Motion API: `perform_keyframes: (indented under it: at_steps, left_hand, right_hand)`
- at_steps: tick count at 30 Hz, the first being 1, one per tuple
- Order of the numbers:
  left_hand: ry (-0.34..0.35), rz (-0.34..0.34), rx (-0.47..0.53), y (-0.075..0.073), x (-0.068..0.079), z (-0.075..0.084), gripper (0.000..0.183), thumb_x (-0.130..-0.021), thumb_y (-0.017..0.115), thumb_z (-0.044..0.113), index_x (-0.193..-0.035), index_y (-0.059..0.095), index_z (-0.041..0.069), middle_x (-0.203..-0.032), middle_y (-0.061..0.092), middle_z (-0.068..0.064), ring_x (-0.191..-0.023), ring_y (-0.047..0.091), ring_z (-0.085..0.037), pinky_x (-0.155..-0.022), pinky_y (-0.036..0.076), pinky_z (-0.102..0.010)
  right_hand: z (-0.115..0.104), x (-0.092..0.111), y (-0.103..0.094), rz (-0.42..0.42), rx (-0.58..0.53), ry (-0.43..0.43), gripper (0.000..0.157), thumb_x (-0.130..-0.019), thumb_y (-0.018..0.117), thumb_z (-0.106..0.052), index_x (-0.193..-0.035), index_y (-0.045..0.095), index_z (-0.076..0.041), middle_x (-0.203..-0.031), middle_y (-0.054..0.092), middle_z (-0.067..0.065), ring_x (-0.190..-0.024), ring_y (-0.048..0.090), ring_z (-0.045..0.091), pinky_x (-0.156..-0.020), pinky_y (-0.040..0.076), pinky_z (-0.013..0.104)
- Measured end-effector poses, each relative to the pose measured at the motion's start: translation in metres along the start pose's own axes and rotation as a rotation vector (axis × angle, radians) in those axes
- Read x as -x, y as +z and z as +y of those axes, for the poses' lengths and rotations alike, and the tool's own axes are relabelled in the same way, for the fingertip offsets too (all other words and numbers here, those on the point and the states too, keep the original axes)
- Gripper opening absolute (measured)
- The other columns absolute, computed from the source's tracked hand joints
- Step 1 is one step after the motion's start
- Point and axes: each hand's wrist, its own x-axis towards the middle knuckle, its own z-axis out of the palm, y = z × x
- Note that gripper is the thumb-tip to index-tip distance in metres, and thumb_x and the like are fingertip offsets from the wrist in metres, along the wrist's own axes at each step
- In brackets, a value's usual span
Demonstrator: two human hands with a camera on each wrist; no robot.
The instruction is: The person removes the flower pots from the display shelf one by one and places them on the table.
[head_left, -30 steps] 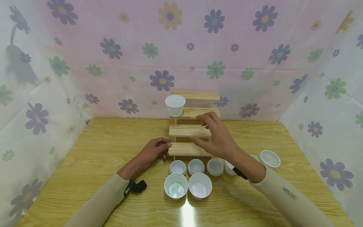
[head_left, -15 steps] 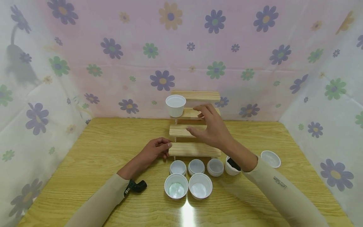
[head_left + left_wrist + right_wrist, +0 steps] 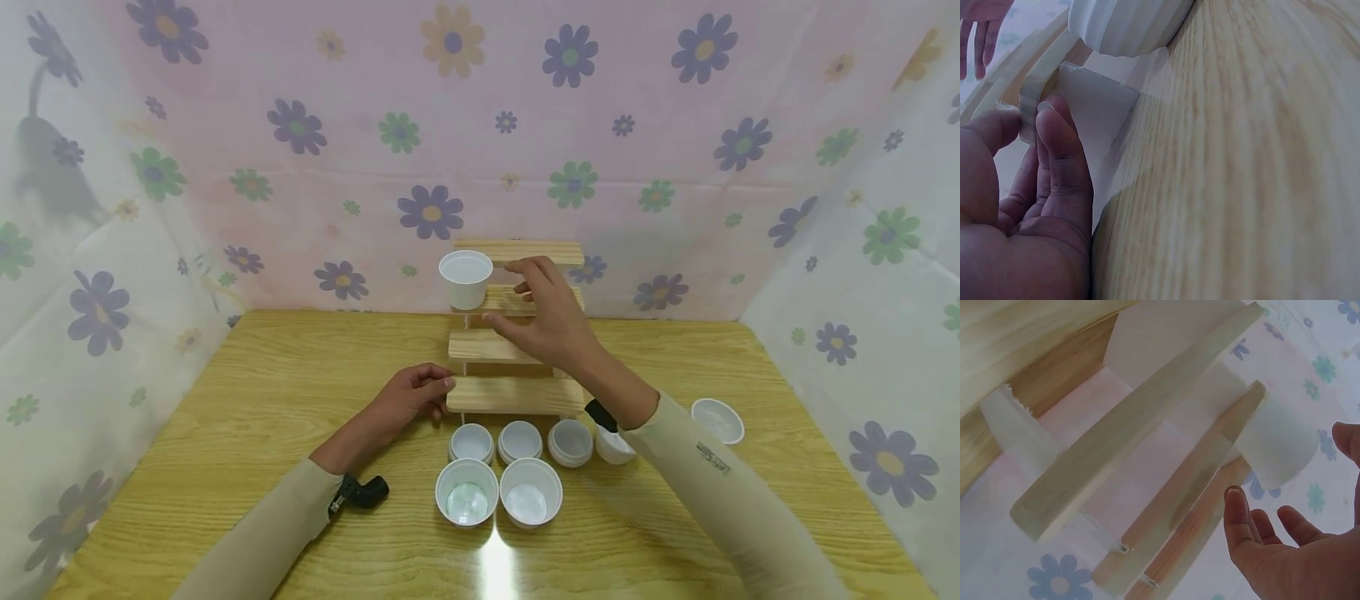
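In the head view, a stepped stand with wooden shelves (image 3: 513, 396) and white side panels stands mid-table. My left hand (image 3: 401, 398) pinches the left end of its lowest shelf; thumb and fingers lie around the board end (image 3: 1034, 94) in the left wrist view. One white cup (image 3: 466, 285) sits upright at the left end of an upper shelf. Just right of it is my right hand (image 3: 546, 321), thumb and fingers spread apart with nothing between them. The right wrist view shows that hand (image 3: 1297, 550) apart from the white cup (image 3: 1282, 447).
Before the stand, small white tubs (image 3: 472, 444) stand in a row, with two larger white cups (image 3: 467, 493) nearer the front. Farther right lies a shallow white dish (image 3: 717, 421). A flowered cloth (image 3: 480, 125) hangs behind the table.
My right hand has moved up and left along the stand, closer to the cup on the upper shelf. The left hand has stayed on the lowest shelf.
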Motion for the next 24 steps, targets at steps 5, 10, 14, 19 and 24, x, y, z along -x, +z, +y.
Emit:
perform_keyframes:
  at_steps: [5,10,14,19,24]
  left_hand:
    - [0.001,-0.005,0.008,0.0,0.0,0.001,0.034,-0.11,0.063,0.025,-0.13,0.062,-0.002,-0.089,0.068,-0.008,-0.076,0.066,-0.019,-0.07,0.059,-0.03]
    - [-0.002,-0.005,0.003,0.0,0.0,0.0,0.034,-0.11,0.063,0.026,-0.129,0.063,-0.001,-0.09,0.068,-0.008,-0.077,0.067,-0.019,-0.071,0.06,-0.03]
    - [-0.003,-0.002,-0.004,0.0,0.001,0.001,0.035,-0.109,0.064,0.028,-0.13,0.063,0.0,-0.089,0.067,-0.009,-0.077,0.067,-0.02,-0.071,0.06,-0.03]
    - [-0.002,0.002,-0.006,0.001,0.001,0.003,0.035,-0.109,0.064,0.028,-0.13,0.063,-0.001,-0.088,0.067,-0.008,-0.076,0.067,-0.019,-0.07,0.06,-0.03]
    - [-0.001,0.003,0.0,0.001,0.001,0.002,0.034,-0.11,0.063,0.026,-0.13,0.063,-0.002,-0.088,0.067,-0.008,-0.075,0.067,-0.018,-0.07,0.059,-0.029]
  right_hand:
    - [0.001,-0.011,0.007,0.012,-0.033,0.011,0.068,-0.087,0.091,-0.023,-0.143,0.057,-0.002,-0.142,0.053,0.016,-0.114,0.065,0.036,-0.097,0.059,0.047]
    - [0.003,-0.02,0.012,0.024,-0.061,0.021,0.07,-0.086,0.091,-0.02,-0.143,0.056,0.001,-0.141,0.054,0.018,-0.114,0.067,0.039,-0.099,0.058,0.049]
    - [0.002,-0.026,0.015,0.019,-0.075,0.035,0.071,-0.088,0.09,-0.02,-0.145,0.054,0.002,-0.143,0.052,0.019,-0.116,0.067,0.04,-0.101,0.058,0.048]
    - [0.002,-0.033,0.019,0.021,-0.104,0.045,0.072,-0.089,0.09,-0.021,-0.146,0.053,0.002,-0.144,0.052,0.019,-0.12,0.066,0.038,-0.104,0.057,0.046]
    - [0.002,-0.039,0.024,0.018,-0.128,0.053,0.075,-0.089,0.089,-0.023,-0.149,0.052,0.001,-0.144,0.051,0.018,-0.124,0.066,0.035,-0.104,0.057,0.044]
